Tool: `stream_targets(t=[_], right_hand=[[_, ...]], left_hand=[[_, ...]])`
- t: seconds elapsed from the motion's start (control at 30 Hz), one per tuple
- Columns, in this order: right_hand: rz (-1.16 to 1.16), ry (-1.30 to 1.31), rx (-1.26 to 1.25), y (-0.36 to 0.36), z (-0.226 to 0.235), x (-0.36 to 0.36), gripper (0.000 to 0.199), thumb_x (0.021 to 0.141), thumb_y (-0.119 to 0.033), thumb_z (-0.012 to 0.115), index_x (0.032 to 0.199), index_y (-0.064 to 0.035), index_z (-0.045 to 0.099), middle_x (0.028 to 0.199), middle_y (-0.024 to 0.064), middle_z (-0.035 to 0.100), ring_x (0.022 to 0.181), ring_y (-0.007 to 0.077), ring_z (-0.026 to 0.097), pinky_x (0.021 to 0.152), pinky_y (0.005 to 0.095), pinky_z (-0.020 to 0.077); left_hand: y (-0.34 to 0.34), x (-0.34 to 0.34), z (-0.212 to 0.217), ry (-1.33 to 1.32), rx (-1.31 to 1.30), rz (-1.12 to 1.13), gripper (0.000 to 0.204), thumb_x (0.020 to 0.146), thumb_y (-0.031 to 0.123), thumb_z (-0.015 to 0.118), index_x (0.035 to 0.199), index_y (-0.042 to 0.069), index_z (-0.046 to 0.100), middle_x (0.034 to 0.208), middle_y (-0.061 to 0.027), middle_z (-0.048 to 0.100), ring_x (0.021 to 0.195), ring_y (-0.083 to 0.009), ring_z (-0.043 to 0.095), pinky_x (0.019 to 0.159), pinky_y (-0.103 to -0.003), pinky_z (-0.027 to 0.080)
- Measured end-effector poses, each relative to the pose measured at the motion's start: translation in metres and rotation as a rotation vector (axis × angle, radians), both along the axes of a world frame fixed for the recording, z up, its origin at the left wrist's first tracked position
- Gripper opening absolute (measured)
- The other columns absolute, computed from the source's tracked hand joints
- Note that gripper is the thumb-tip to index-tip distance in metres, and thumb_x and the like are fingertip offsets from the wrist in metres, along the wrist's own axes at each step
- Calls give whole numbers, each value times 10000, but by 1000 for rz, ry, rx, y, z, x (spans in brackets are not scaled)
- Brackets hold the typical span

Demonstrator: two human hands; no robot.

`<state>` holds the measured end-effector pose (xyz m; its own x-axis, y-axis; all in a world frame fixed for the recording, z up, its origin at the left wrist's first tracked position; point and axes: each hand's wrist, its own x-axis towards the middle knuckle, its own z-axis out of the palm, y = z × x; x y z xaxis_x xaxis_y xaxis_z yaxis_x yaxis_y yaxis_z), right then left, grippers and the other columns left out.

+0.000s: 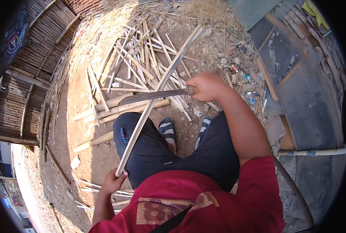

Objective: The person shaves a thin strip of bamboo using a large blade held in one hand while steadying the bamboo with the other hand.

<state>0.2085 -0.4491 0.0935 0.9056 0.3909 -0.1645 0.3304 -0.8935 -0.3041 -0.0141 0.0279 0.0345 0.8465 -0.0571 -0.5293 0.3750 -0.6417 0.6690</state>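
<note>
My left hand (pixel 112 182) is closed round the near end of a long split bamboo strip (pixel 175 61). The strip slants across my left thigh, its far end pointing up and to the right over the ground. In my right hand (pixel 207 86) is the handle of a machete (pixel 153 96), with fingers wrapped round it. Its dark blade points left and crosses the strip above my left knee. Whether the edge bites into the bamboo, I cannot tell.
A heap of split bamboo strips (pixel 142 58) lies on the dirt ahead. Thicker bamboo poles (pixel 122 110) rest beside my left knee. Woven bamboo panels (pixel 44 39) stand at the left. Dark sheets (pixel 309 97) and scattered litter (pixel 251 98) are on the right.
</note>
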Motion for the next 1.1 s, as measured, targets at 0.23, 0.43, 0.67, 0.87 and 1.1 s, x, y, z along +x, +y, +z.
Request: stream_targets(t=[0.23, 0.43, 0.67, 0.87, 1.1], right_hand=[[-324, -105, 389, -47, -13, 20, 433, 796, -298, 770, 1181, -110, 702, 995, 196, 715, 916, 361, 700, 804, 447, 551], [116, -195, 83, 4, -1, -14, 394, 801, -314, 768, 1140, -124, 703, 938, 184, 715, 893, 389, 690, 777, 480, 543], [-268, -262, 345, -36, 1, 9, 375, 830, -289, 773, 1110, -53, 695, 834, 197, 697, 805, 372, 685, 725, 435, 525], [143, -254, 174, 12, -10, -13, 397, 819, -309, 783, 1099, -46, 681, 873, 206, 698, 814, 381, 687, 734, 434, 532], [-413, -242, 446, -48, -14, 21, 391, 825, -296, 765, 1140, -76, 690, 912, 183, 711, 893, 383, 694, 787, 440, 544]], left_hand=[[0, -10, -25, -219, 30, -17, 518, 1001, 486, 596, 831, -4, 599, 613, -25, 514, 608, -95, 469, 531, -317, 382], [11, -10, -47, -331, -41, -51, 568, 1039, 506, 483, 747, 20, 501, 563, -34, 443, 560, -126, 441, 508, -347, 359], [9, -6, -44, -363, 59, -70, 585, 1041, 511, 469, 731, 15, 488, 559, -62, 434, 554, -139, 447, 509, -365, 359], [19, 0, -53, -199, -177, -57, 599, 1032, 616, 390, 755, 92, 482, 619, 49, 439, 543, -51, 393, 480, -247, 299], [17, -1, -56, -243, -142, -40, 607, 1039, 604, 388, 731, 90, 483, 583, 57, 419, 532, -53, 387, 480, -251, 309]])
